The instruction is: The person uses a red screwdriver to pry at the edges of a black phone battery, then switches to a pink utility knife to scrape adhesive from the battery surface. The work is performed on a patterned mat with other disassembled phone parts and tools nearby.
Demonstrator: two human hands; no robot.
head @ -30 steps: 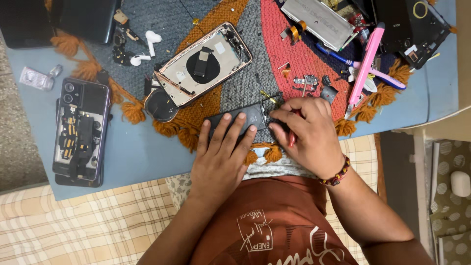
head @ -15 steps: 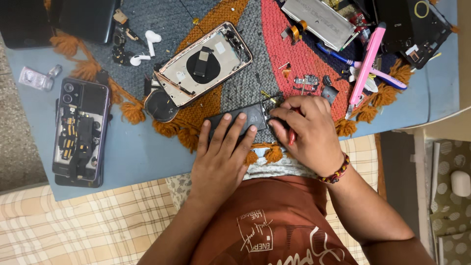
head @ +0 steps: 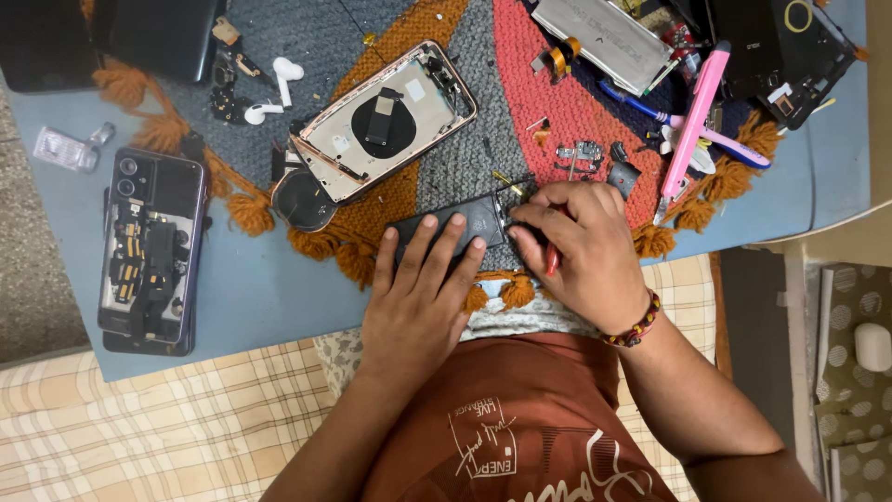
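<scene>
The left hand (head: 418, 297) lies flat, fingers spread, pressing a dark phone part (head: 455, 228) onto the woven mat (head: 465, 158) at the near edge of the surface. The right hand (head: 581, 251) curls, fingers closed around a red-handled tool (head: 552, 260), its tip at the part's right end.
</scene>
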